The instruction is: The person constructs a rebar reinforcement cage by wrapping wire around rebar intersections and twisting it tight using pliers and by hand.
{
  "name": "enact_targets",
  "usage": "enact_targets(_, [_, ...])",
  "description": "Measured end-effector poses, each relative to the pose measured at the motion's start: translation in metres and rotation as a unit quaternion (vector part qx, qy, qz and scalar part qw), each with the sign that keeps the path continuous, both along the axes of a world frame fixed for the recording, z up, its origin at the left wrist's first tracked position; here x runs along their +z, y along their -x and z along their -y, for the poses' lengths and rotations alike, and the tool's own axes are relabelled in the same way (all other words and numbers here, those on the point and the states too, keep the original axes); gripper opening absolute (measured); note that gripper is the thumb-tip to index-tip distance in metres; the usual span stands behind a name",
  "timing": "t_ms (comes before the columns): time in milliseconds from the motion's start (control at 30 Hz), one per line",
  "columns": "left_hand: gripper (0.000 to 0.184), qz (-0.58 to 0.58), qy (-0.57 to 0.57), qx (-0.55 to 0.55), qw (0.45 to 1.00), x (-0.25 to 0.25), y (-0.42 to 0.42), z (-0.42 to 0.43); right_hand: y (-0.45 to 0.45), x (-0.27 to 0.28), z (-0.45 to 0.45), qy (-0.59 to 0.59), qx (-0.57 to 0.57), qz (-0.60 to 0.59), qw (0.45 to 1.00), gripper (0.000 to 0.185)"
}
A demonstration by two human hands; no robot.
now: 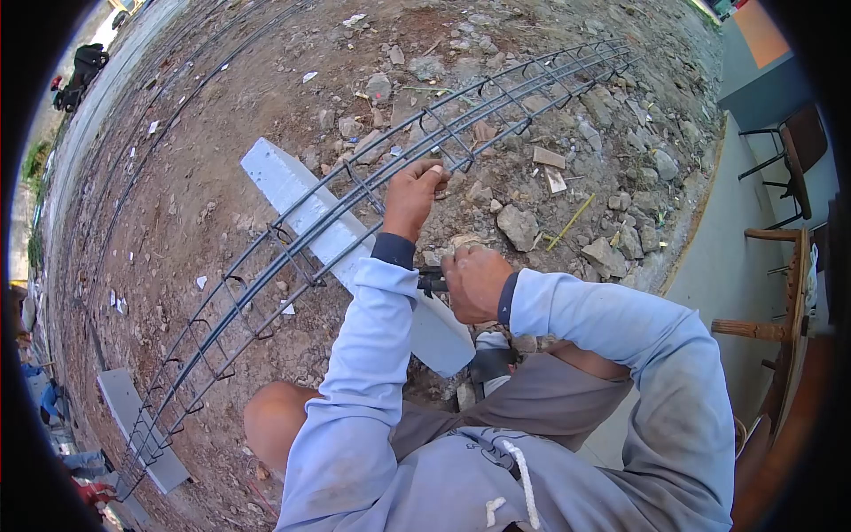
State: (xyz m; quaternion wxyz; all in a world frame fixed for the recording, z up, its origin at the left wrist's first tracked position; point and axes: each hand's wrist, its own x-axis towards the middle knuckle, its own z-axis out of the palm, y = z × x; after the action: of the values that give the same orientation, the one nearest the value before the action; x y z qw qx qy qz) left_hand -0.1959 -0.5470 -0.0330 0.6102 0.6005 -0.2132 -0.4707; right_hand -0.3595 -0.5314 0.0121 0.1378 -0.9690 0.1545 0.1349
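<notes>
A long rebar cage, made of steel bars with stirrups, runs diagonally before me. It rests across a pale grey block. My left hand is raised at the cage's near side, its thumb and fingers pinched together close to a stirrup. Whatever they pinch is too small to make out. Lower and to the right, my right hand is closed round a dark tool. Only a short part of that tool shows beside my left cuff, so its kind is unclear.
Another grey block lies under the cage's lower left end. Loose bars lie on the ground at left. Stones and rubble cover the soil at right. A wooden chair and a dark chair stand on the paved strip.
</notes>
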Motion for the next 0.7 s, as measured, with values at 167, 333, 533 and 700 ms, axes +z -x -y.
enact_targets(167, [0.031,-0.025,-0.031,-0.006,0.999,-0.034,0.022,0.015,0.04,0.033,0.073,0.034,-0.22,-0.062,0.973,0.024])
enact_targets(333, [0.041,-0.215,-0.037,-0.002,0.976,-0.054,0.059,0.03,0.041,0.062,0.113,-0.024,-0.328,-0.049,0.943,0.024])
enact_targets(533, [0.042,-0.338,0.037,0.096,0.935,-0.048,0.079,0.042,0.022,0.015,0.126,0.081,-0.324,-0.058,0.941,0.039])
enact_targets(700, [0.044,-0.303,0.04,0.076,0.949,-0.047,0.072,0.037,0.015,0.01,0.115,0.161,-0.33,-0.093,0.925,0.066])
